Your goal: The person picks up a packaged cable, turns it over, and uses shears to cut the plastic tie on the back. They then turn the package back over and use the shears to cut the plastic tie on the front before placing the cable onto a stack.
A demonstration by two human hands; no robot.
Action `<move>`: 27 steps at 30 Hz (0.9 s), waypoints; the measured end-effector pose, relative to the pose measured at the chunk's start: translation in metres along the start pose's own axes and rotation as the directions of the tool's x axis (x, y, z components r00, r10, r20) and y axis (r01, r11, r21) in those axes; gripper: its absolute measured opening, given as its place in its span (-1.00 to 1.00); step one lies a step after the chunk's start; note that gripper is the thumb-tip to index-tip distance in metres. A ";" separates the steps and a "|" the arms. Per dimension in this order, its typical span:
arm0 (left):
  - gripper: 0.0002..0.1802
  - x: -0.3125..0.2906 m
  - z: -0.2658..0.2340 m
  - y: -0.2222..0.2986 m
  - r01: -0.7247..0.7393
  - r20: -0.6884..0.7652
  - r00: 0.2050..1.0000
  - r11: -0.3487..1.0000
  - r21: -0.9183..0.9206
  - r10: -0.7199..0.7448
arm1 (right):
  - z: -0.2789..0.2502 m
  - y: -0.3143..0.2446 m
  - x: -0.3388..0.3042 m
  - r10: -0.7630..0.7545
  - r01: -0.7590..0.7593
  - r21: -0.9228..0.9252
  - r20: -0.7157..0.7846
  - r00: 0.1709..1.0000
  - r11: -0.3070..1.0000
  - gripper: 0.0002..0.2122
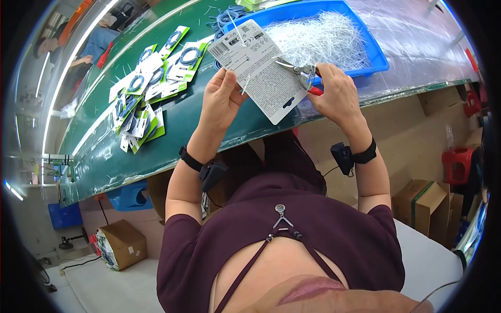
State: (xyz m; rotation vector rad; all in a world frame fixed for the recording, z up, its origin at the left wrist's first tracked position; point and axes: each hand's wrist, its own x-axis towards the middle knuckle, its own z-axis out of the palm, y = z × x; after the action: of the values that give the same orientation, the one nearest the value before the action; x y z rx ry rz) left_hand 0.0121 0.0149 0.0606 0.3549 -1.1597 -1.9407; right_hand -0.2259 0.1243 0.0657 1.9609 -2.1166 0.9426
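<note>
The card package (269,88) is held tilted above the near edge of the worktop (182,122), printed white back upward, with its hang slot at the lower end. One white plastic tie (246,85) projects from the card near the left hand (223,98); a second white tail (238,32) projects at the upper end.

The left hand pinches the left edge of the card between thumb and fingers. The right hand (336,91) is closed around the red-handled cutters (304,69). The cutter jaws stand apart and overlap the right part of the card in view; contact cannot be determined.

Beyond the card and right hand, a blue tray (377,48) contains a heap of thin white strips (334,39). To its left lies a bundle of grey-blue cable (229,15). Further left, a pile of carded cable coils (151,78), with white and green cards, overlaps on the green surface. Clear plastic sheeting (412,55) covers the right section of the worktop.

Below the worktop, cardboard boxes (420,201) and a red stool (456,166) stand to the right.
</note>
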 end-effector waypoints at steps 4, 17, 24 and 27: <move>-0.57 0.004 0.011 -0.009 0.015 0.024 1.000 0.995 0.096 -0.018 | -0.008 0.009 -0.001 0.006 -0.006 -0.049 0.003 1.000 0.999 -0.66; -0.62 0.023 0.037 -0.037 -0.029 0.030 0.999 0.998 0.059 0.028 | -0.004 0.028 0.002 0.112 -0.108 -0.055 0.078 0.991 0.993 -0.76; -0.69 0.049 0.032 -0.046 0.082 -0.007 0.997 0.997 -0.015 -0.082 | -0.008 0.039 0.013 0.290 -0.284 -0.064 0.307 0.907 0.957 -0.74; -0.70 0.050 0.032 -0.049 0.103 -0.001 0.995 0.994 0.029 -0.103 | -0.013 0.043 0.017 0.269 -0.269 -0.040 0.287 0.919 0.962 -0.74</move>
State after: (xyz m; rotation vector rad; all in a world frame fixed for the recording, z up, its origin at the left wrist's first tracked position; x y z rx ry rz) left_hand -0.0633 0.0068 0.0457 0.4372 -1.1915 -2.0149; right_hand -0.2728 0.1156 0.0688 1.9441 -2.6019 0.7237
